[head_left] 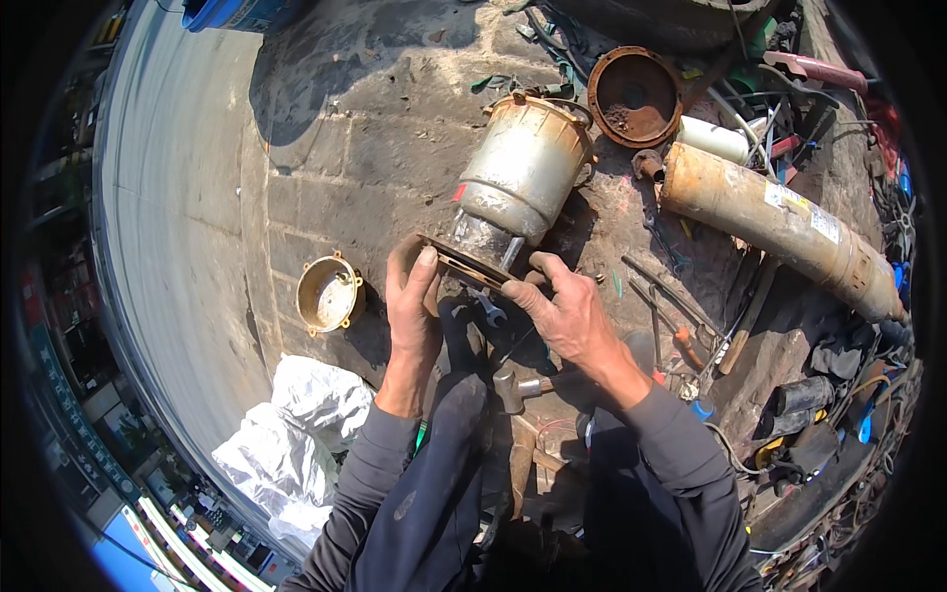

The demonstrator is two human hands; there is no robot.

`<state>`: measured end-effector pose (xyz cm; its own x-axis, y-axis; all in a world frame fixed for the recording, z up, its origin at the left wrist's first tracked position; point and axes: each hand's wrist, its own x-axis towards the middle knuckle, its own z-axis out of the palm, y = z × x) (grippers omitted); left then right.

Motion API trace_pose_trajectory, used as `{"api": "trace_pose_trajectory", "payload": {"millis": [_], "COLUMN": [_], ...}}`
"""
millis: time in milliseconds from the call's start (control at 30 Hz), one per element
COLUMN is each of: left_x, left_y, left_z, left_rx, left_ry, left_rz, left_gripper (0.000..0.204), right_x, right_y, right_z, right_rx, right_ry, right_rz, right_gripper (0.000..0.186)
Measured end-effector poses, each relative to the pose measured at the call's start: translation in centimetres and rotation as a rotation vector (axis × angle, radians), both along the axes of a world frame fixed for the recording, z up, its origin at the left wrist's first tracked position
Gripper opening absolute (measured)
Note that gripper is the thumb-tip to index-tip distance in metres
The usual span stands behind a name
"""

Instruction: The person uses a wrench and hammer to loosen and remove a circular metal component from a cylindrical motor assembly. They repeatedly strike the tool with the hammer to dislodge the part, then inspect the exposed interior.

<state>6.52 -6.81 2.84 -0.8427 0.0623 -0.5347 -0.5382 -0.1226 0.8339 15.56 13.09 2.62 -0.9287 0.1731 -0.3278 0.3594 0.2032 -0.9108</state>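
Between my two hands is a flat dark plate [462,262], tilted and seen nearly edge-on, with a pale strip along its near edge. My left hand [411,301] grips its left end, thumb on top. At the right end, the thumb and fingers of my right hand [570,311] pinch it. Just beyond the plate lies a silver motor-like cylinder [523,163] with a rusty rim at its far end. Whether the plate touches the cylinder's near end, I cannot tell. An open-end wrench [491,312] lies below the plate, partly in shadow.
A round metal cap [330,294] sits left, above white crumpled sacking [296,439]. Between my legs is a hammer [509,391]. On the right are a long rusty cylinder [764,212], a rusty round housing [635,97], an orange-handled screwdriver [686,342] and piled scrap.
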Motion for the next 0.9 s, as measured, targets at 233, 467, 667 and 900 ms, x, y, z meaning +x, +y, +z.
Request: {"api": "trace_pose_trajectory", "payload": {"millis": [233, 467, 667, 900], "left_x": [0.8, 1.3, 1.4, 1.5], "left_y": [1.1, 1.4, 1.2, 1.1], "left_z": [1.6, 1.9, 1.6, 1.1], "left_rx": [0.101, 0.096, 0.134, 0.150], "left_ry": [-0.238, -0.300, -0.257, -0.265], "left_rz": [0.026, 0.068, 0.033, 0.037], "left_gripper": [0.042, 0.043, 0.060, 0.053], "right_x": [0.3, 0.4, 0.2, 0.3], "right_y": [-0.2, 0.5, 1.0, 1.3], "right_z": [-1.0, -0.7, -0.1, 0.2], "right_rx": [0.068, -0.016, -0.061, -0.065], "right_ry": [0.054, 0.028, 0.008, 0.004], "right_rz": [0.040, 0.017, 0.050, 0.037], "right_gripper": [0.072, 0.068, 0.068, 0.067]}}
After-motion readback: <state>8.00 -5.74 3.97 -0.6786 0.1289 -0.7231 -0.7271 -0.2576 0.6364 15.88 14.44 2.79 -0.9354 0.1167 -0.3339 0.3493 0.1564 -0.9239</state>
